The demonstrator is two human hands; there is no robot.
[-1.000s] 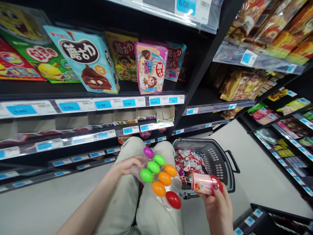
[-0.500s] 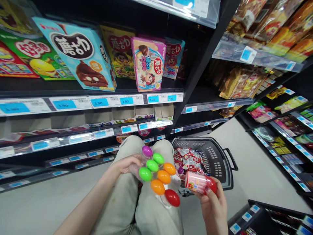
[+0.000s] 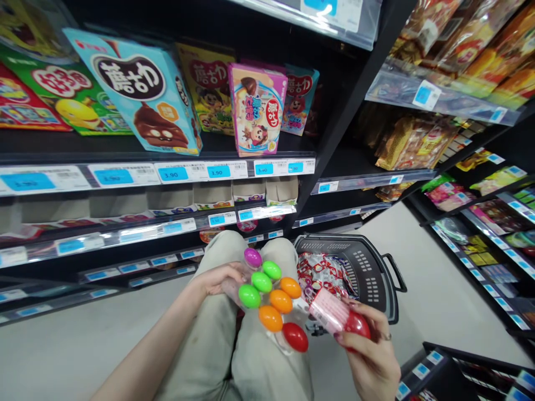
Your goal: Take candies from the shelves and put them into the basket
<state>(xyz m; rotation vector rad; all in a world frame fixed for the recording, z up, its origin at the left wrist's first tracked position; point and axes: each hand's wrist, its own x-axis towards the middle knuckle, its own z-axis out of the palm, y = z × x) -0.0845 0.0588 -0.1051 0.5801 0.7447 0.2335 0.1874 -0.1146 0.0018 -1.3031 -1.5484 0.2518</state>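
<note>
My left hand (image 3: pixel 217 278) grips a clear pack of coloured plastic eggs (image 3: pixel 271 301): purple, green, orange and red ones in a row over my knees. My right hand (image 3: pixel 371 356) is closed round a pink tube with a red cap (image 3: pixel 336 316), tilted with its open end pointing up-left toward the eggs. The tube's near end almost touches the red egg. Right behind both hands stands a black shopping basket (image 3: pixel 368 267) on the floor, holding red-and-white snack packets (image 3: pixel 321 270).
Shelves of snack boxes rise ahead: a blue box (image 3: pixel 142 94), a pink box (image 3: pixel 257 108), with blue price tags (image 3: pixel 173 174) along the rails. More bagged goods (image 3: pixel 412 145) fill the shelves at right. My beige-trousered legs (image 3: pixel 234 356) are bent below; grey floor lies beside them.
My right hand has turned the pink tube, tipping it from level to slanted and bringing it closer to the eggs. The left hand and egg pack barely moved.
</note>
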